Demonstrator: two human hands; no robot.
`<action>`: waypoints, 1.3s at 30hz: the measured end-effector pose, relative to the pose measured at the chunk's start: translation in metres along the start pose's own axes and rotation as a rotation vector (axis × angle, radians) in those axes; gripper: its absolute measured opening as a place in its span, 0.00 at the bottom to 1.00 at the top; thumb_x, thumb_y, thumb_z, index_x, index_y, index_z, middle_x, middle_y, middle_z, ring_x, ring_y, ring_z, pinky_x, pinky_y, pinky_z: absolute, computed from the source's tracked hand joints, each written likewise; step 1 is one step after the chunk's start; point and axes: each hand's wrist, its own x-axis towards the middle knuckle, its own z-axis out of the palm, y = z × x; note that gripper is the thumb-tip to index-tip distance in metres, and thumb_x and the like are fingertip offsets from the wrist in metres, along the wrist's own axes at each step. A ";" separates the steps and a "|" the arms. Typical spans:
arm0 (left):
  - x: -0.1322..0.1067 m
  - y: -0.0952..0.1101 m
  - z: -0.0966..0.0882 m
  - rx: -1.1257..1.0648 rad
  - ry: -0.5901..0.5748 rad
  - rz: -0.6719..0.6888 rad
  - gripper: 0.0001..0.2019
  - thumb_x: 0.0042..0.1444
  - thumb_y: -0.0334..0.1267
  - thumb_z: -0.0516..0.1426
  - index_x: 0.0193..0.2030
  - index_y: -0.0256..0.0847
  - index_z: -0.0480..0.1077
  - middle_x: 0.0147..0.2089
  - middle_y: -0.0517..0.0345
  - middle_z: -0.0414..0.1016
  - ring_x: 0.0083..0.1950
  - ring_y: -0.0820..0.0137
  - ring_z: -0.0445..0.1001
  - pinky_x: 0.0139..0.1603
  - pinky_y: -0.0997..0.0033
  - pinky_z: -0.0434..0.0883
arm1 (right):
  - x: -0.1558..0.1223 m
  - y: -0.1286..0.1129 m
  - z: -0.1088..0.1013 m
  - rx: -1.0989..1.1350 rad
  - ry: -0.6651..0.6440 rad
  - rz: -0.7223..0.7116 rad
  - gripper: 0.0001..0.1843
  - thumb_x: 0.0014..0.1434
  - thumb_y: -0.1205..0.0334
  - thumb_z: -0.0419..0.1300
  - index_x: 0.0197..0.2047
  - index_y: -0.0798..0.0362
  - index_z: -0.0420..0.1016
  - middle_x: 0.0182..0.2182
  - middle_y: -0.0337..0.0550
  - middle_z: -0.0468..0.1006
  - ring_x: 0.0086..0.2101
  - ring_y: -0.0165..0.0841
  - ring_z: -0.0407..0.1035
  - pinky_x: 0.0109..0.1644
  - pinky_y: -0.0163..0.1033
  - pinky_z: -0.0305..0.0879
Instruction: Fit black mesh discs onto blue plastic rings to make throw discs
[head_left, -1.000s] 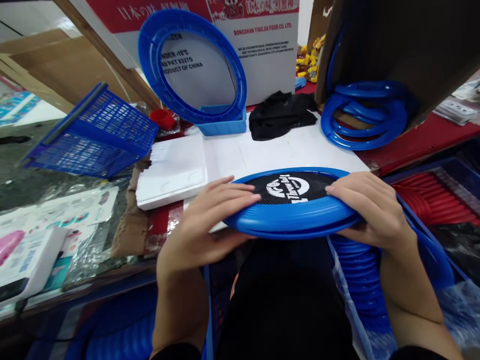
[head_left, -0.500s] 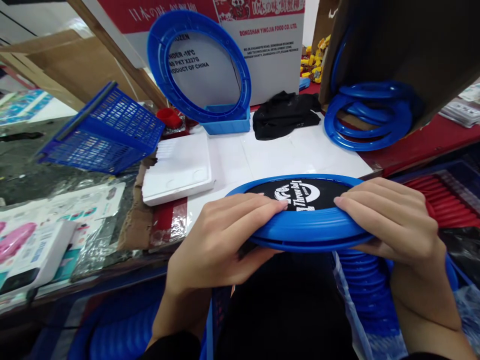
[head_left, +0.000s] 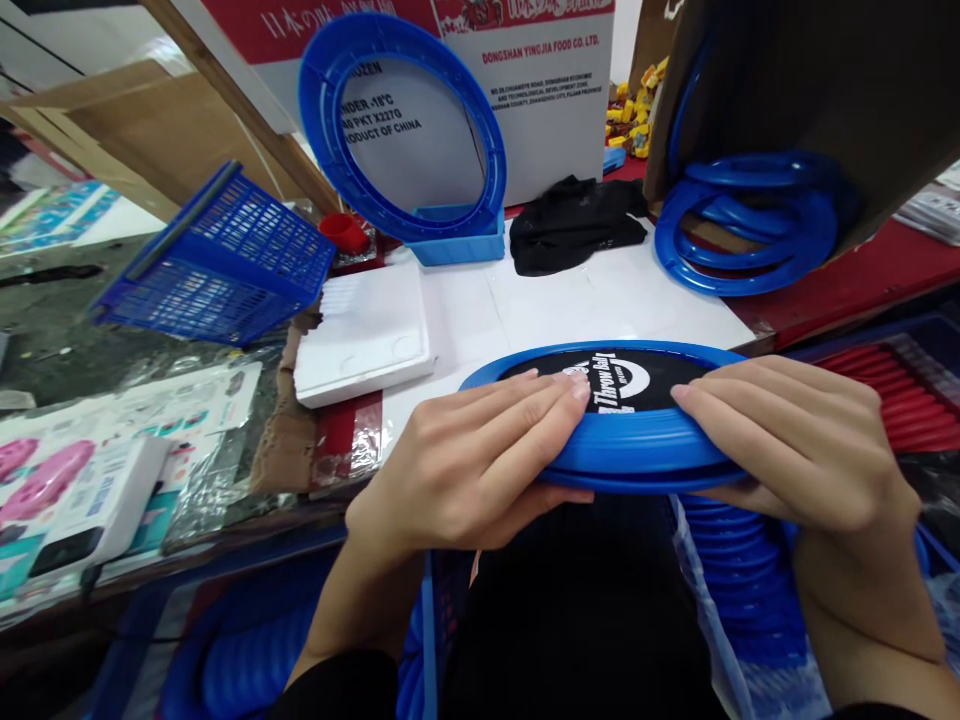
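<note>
Both hands grip a round throw-ball paddle (head_left: 637, 442) with a blue plastic rim and black fabric printed in white, "Throw Ball". It is held nearly flat at the near edge of the white board. My left hand (head_left: 480, 455) is closed on the rim's left side, fingers over the top and thumb below. On the right side my right hand (head_left: 795, 440) clasps the rim the same way. A thin gap shows along the near side of the rim. Beyond it, a loose blue ring (head_left: 401, 125) leans upright in a light blue tray (head_left: 457, 248).
A black cloth heap (head_left: 574, 225) lies on the white board (head_left: 600, 305). Several blue rings (head_left: 746, 235) rest in a cardboard box at right. A blue basket (head_left: 225, 255) and a foam block (head_left: 364, 335) stand at left. Stacked blue rings (head_left: 739, 580) sit below the table edge.
My left hand has shifted slightly right along the rim, its fingers reaching farther over the black fabric. The right hand keeps its grip. The view has moved a little.
</note>
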 end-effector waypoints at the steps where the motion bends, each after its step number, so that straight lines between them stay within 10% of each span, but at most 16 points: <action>1: 0.000 -0.001 -0.001 0.006 -0.002 0.003 0.32 0.68 0.49 0.66 0.72 0.35 0.68 0.62 0.40 0.84 0.63 0.50 0.84 0.64 0.52 0.83 | 0.000 0.001 0.000 0.001 0.002 -0.002 0.27 0.70 0.44 0.67 0.58 0.59 0.79 0.41 0.53 0.85 0.42 0.48 0.81 0.49 0.54 0.80; 17: 0.000 -0.015 0.010 -0.251 0.055 -0.141 0.24 0.69 0.50 0.65 0.67 0.43 0.74 0.52 0.46 0.87 0.50 0.59 0.87 0.52 0.61 0.83 | 0.023 -0.015 -0.005 -0.003 -0.108 0.112 0.23 0.72 0.52 0.67 0.65 0.52 0.76 0.44 0.49 0.86 0.44 0.45 0.80 0.48 0.48 0.77; 28: -0.046 -0.055 0.000 -0.403 0.098 -0.279 0.23 0.71 0.55 0.59 0.67 0.48 0.74 0.54 0.45 0.86 0.61 0.51 0.82 0.71 0.37 0.74 | -0.024 0.024 0.004 0.181 0.042 0.180 0.27 0.70 0.43 0.66 0.63 0.51 0.77 0.45 0.51 0.85 0.44 0.47 0.82 0.49 0.52 0.80; 39: 0.011 0.013 -0.017 -0.068 -0.042 -0.079 0.25 0.69 0.48 0.66 0.66 0.35 0.73 0.57 0.43 0.85 0.57 0.55 0.86 0.59 0.56 0.83 | 0.004 -0.003 -0.005 0.020 -0.014 0.051 0.22 0.77 0.46 0.57 0.57 0.58 0.77 0.40 0.52 0.84 0.41 0.44 0.80 0.48 0.48 0.76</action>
